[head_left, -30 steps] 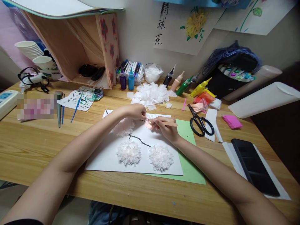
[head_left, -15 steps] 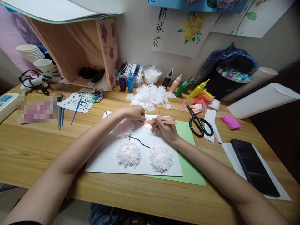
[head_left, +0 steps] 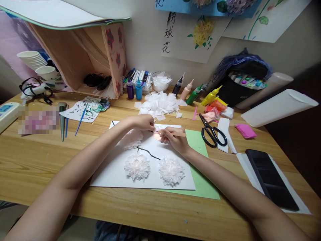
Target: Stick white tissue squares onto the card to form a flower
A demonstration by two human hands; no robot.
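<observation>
Wall poster [head_left: 187,35] reads 绣球花 above hands [head_left: 163,130].

bench [head_left: 37,167]: pale wood, its far edge against the wall
middle: white sheet [head_left: 112,170] lying over a green sheet [head_left: 203,180]
right of the sheets: black scissors [head_left: 213,134], a white strip [head_left: 224,129], a pink scrap [head_left: 245,130]
near right corner: black phone [head_left: 271,179] on white paper
far edge: pile of white tissue squares [head_left: 159,103], paint bottles [head_left: 194,95], marker rack [head_left: 139,78], clear bowl [head_left: 162,82]
far left corner: wooden box [head_left: 82,57], paper cups [head_left: 33,58]
left edge: power strip [head_left: 7,112], paint-smeared paper [head_left: 81,110], blue brush [head_left: 80,120]
right edge: two white rolls [head_left: 278,107]
</observation>
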